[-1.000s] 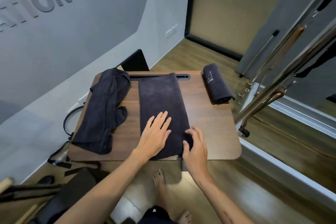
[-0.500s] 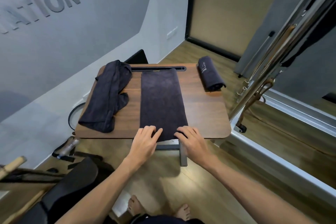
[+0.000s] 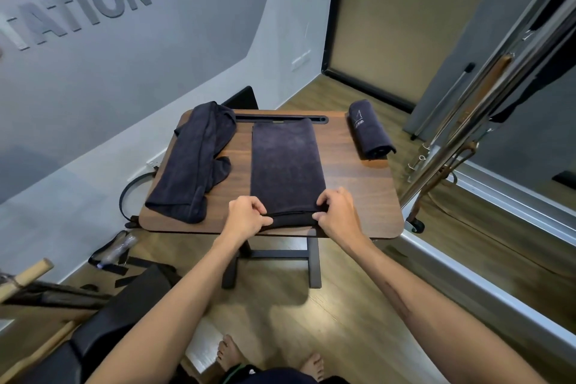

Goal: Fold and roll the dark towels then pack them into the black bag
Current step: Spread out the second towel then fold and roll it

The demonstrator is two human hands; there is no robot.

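- Your left hand [image 3: 247, 217] sits just below centre frame, fingers curled and pinching the near-left corner of the flat towel [image 3: 285, 165].
- Your right hand [image 3: 338, 214] mirrors it at the near-right corner, fingers closed on the same hem.
- The flat towel lies lengthwise down the middle of the table [image 3: 358, 196], folded into a long strip; its far end reaches the slot [image 3: 280, 118] along the table's far edge.
- Between your two hands the near hem is turned up into a narrow first fold, close to the table's near edge.
- A loose towel [image 3: 193, 162] lies crumpled on the left part of the table, just beside the flat one and not touching it.
- A rolled towel [image 3: 369, 131] rests at the table's upper right corner, well apart from the others, pale stitching showing on its top.
- Whether the dark shapes at lower left of the frame include the black bag, I cannot tell.
- Metal poles [image 3: 467, 121] slant across the right of the frame, beyond the table.
- Raised letters [image 3: 84, 6] occupy the grey wall at upper left.
- Your bare feet [image 3: 229, 355] show on the wooden floor at the bottom centre.
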